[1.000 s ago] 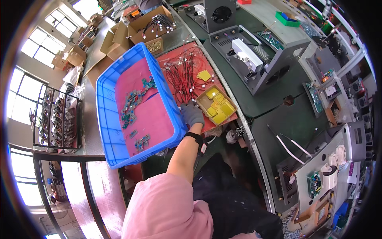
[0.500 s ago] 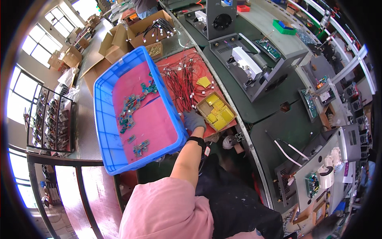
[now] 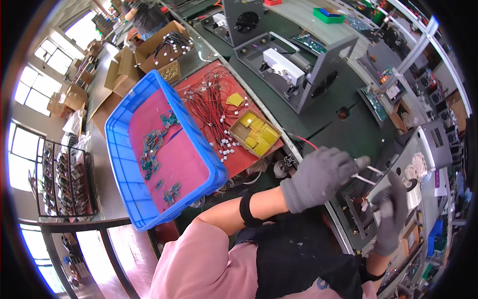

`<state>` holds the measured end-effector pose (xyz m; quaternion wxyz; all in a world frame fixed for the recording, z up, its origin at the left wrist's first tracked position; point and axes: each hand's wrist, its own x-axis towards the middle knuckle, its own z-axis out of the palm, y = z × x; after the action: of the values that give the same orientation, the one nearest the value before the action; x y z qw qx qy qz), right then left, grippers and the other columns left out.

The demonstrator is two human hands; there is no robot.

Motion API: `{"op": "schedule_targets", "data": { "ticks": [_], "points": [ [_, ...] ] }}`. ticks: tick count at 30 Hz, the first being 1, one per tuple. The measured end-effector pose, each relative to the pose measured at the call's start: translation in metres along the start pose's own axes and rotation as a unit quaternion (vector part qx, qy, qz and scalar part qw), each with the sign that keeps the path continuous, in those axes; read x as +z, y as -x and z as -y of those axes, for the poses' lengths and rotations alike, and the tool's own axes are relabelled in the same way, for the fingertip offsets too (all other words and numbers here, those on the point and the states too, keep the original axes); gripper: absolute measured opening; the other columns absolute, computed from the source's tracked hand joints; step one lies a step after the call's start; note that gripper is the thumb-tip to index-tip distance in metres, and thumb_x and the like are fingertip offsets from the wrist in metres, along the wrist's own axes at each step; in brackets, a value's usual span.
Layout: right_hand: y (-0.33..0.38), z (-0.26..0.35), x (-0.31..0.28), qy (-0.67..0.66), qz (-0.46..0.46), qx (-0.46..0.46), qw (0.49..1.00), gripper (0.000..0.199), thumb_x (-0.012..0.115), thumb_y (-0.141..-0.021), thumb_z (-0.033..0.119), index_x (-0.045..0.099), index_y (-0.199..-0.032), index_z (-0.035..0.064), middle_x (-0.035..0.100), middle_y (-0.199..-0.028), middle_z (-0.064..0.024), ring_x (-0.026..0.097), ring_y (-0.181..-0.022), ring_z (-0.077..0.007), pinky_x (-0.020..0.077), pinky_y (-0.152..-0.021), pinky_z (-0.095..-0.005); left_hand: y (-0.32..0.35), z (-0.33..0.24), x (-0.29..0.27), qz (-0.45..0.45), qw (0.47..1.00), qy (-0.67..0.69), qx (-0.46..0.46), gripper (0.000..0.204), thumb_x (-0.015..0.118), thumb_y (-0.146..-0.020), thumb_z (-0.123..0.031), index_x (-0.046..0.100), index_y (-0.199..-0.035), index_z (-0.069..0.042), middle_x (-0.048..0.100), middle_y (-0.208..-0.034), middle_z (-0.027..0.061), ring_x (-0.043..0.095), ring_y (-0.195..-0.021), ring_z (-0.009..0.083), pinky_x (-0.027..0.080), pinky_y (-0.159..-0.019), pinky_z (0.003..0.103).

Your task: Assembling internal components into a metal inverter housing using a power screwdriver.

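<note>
My left hand (image 3: pixel 323 177), in a grey glove, is over the front edge of the dark green bench at right. Its fingers are curled round a red wire (image 3: pixel 305 141), whose free end sticks out behind the hand. Just beyond the fingertips, two white-sleeved leads (image 3: pixel 366 178) rise from a grey metal housing (image 3: pixel 359 214). My right hand (image 3: pixel 391 214), also gloved in grey, is raised beside that housing with thumb and fingers apart and nothing visible between them. Further left, a pile of red wires with white connectors (image 3: pixel 211 107) lies on a red board (image 3: pixel 249 168).
A blue bin (image 3: pixel 217 175) with small green circuit boards stands left of the wires. Beside them is a cardboard tray (image 3: pixel 241 130) of yellow pieces. A grey chassis (image 3: pixel 298 84) stands on the far bench. Another person (image 3: pixel 144 19) is at the far left.
My left hand has left the wire pile and swung right to the housing, now with a red wire in it. My right hand has come into view at the lower right.
</note>
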<state>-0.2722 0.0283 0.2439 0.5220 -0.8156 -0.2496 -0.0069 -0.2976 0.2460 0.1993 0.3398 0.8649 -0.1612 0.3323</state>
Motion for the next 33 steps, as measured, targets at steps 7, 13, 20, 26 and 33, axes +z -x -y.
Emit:
{"op": "schedule_targets", "data": {
  "ticks": [7, 13, 20, 26, 33],
  "points": [
    [-0.030, -0.007, 0.024, 0.184, 0.008, -0.020, 0.983, 0.014, 0.060, -0.082, 0.011, 0.058, -0.094, 0.0056, 0.062, -0.079, -0.0144, 0.062, -0.071, -0.0324, 0.0476, -0.062, -0.0353, -0.003, -0.020, 0.041, 0.121, 0.918, 0.255, -0.277, 0.070, 0.060, -0.073, 0.005, 0.028, -0.135, -0.003, 0.060, -0.075, 0.0064, 0.059, -0.065, 0.0173, 0.047, -0.062, 0.027],
    [-0.081, -0.009, -0.011, 0.150, -0.124, 0.025, 0.981, 0.017, 0.056, -0.084, 0.017, 0.061, -0.096, 0.0057, 0.061, -0.079, -0.0132, 0.059, -0.070, -0.0279, 0.0463, -0.067, -0.0342, 0.013, -0.006, 0.068, 0.287, 0.842, 0.308, -0.338, 0.030, 0.063, -0.079, -0.006, 0.057, -0.107, 0.001, 0.062, -0.078, 0.0033, 0.055, -0.072, 0.0081, 0.046, -0.065, 0.024],
    [-0.106, 0.017, -0.049, -0.106, -0.106, -0.015, 0.989, 0.017, 0.053, -0.081, -0.001, 0.058, -0.097, -0.0055, 0.059, -0.070, -0.0076, 0.053, -0.056, -0.0085, 0.0431, -0.046, -0.0193, 0.053, -0.009, 0.101, 0.377, 0.779, 0.330, -0.378, 0.019, 0.058, -0.083, -0.008, 0.063, -0.098, 0.003, 0.062, -0.081, 0.0047, 0.055, -0.072, 0.0081, 0.047, -0.067, 0.024],
    [-0.068, 0.023, -0.088, -0.066, -0.038, -0.072, 0.994, 0.010, 0.056, -0.082, 0.006, 0.059, -0.086, -0.0036, 0.058, -0.067, -0.0045, 0.051, -0.057, -0.0094, 0.0426, -0.052, -0.0224, 0.028, -0.048, 0.110, 0.115, 0.898, 0.236, -0.354, 0.037, 0.068, -0.077, -0.011, 0.058, -0.111, -0.002, 0.064, -0.080, 0.0071, 0.058, -0.076, 0.0124, 0.047, -0.071, 0.026],
    [-0.005, 0.047, -0.145, -0.066, 0.001, -0.013, 0.998, 0.016, 0.056, -0.084, 0.013, 0.059, -0.078, -0.0009, 0.051, -0.059, -0.0028, 0.046, -0.054, -0.0080, 0.0404, -0.052, -0.0242, 0.005, -0.121, 0.129, 0.186, 0.864, 0.341, -0.320, 0.015, 0.060, -0.085, -0.007, 0.065, -0.098, -0.001, 0.064, -0.077, 0.0062, 0.058, -0.072, 0.0117, 0.046, -0.065, 0.027]
  ]
}}
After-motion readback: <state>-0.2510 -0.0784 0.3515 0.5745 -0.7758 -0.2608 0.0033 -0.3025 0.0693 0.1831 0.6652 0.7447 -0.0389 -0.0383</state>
